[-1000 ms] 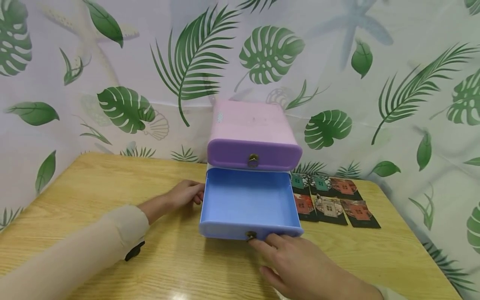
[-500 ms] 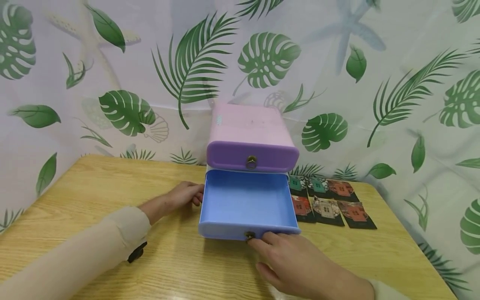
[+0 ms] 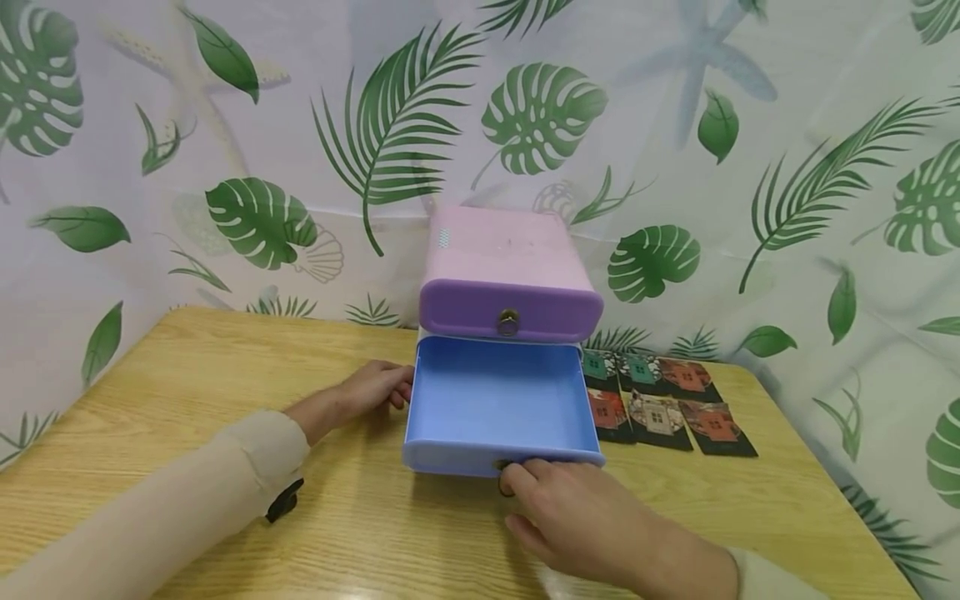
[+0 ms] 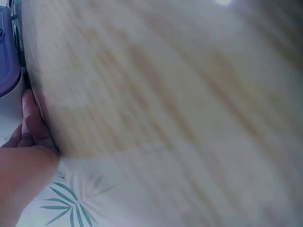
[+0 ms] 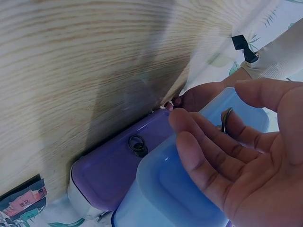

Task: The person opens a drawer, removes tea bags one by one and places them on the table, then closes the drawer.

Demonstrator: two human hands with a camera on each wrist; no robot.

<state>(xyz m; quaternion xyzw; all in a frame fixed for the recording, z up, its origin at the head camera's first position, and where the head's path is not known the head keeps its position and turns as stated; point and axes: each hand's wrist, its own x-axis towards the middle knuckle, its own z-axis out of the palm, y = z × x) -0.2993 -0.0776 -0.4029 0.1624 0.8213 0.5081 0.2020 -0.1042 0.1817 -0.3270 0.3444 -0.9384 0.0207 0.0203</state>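
A small two-drawer cabinet with a pink top [image 3: 502,242] stands on the table. Its upper purple drawer [image 3: 465,308] is closed. Below it, the light blue drawer [image 3: 457,457] is pulled out, showing a bare interior. My right hand [image 3: 577,512] is at that drawer's front, the index finger hooked in its metal ring pull [image 5: 227,120]. The other fingers lie bent close to the blue front, thumb held apart, in the right wrist view. My left hand [image 3: 372,387] rests against the cabinet's left side, fingertips partly hidden there.
Several dark cards [image 3: 660,417] with printed buildings lie in two rows right of the cabinet. A leaf-patterned cloth [image 3: 300,125] hangs behind the wooden table [image 3: 247,358]. The purple drawer has its own ring pull [image 3: 507,322].
My right index finger has curled further at the blue drawer's pull, and the ring now shows around it. The left hand and the drawer stay about where they were; the head view shifts slightly.
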